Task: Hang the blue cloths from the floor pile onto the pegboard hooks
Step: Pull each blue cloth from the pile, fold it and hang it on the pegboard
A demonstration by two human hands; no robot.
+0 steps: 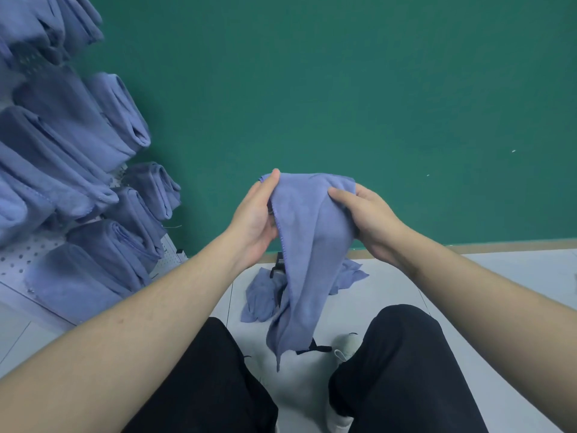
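Observation:
I hold one blue cloth [307, 245] up in front of me with both hands. My left hand [254, 218] grips its left top edge, thumb over the hem. My right hand [367, 215] grips the right top corner, thumb pressed on the fabric. The cloth hangs down between my knees. Below it, a small pile of blue cloths [265, 295] lies on the pale floor by the wall base. At the left, the white pegboard [18, 256] carries several folded blue cloths [103, 120] hung on its hooks.
A green wall [343, 89] fills the view ahead, with a wooden strip along its base. A black object [278, 264] sits half hidden among the pile. My legs in black trousers [399, 354] stand on the pale floor.

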